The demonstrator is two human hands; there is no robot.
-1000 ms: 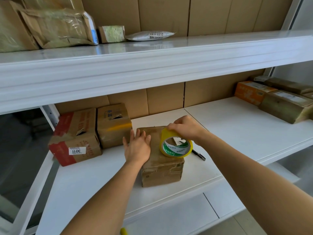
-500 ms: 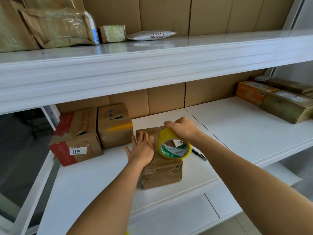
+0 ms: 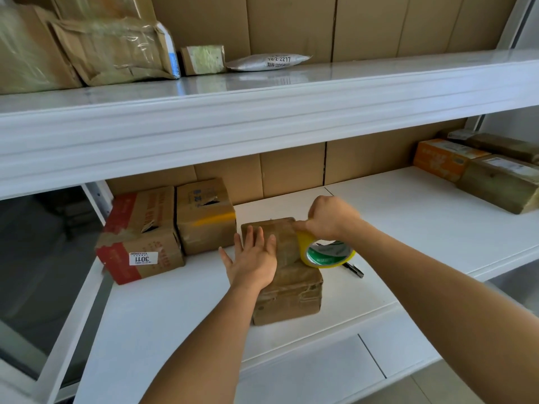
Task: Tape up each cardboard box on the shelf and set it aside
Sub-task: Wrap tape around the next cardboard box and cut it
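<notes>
A small brown cardboard box (image 3: 291,290) stands near the front of the white middle shelf (image 3: 408,217). My left hand (image 3: 253,260) lies flat on its top left side with straight, spread fingers. My right hand (image 3: 331,218) grips a yellow roll of tape (image 3: 325,251) at the box's far right corner, the roll tilted against the box's right edge. Two more cardboard boxes stand at the back left: a red-printed one (image 3: 140,237) with a "3011" label and a plain one (image 3: 205,215).
A dark pen-like tool (image 3: 353,269) lies on the shelf just right of the tape. An orange box (image 3: 443,158) and wrapped parcels (image 3: 498,185) sit at the far right. The upper shelf (image 3: 262,112) overhangs, holding taped parcels (image 3: 113,51).
My right hand has carried the tape roll toward the box's far right corner and tipped it down the right side. My left hand stayed flat on the box top.
</notes>
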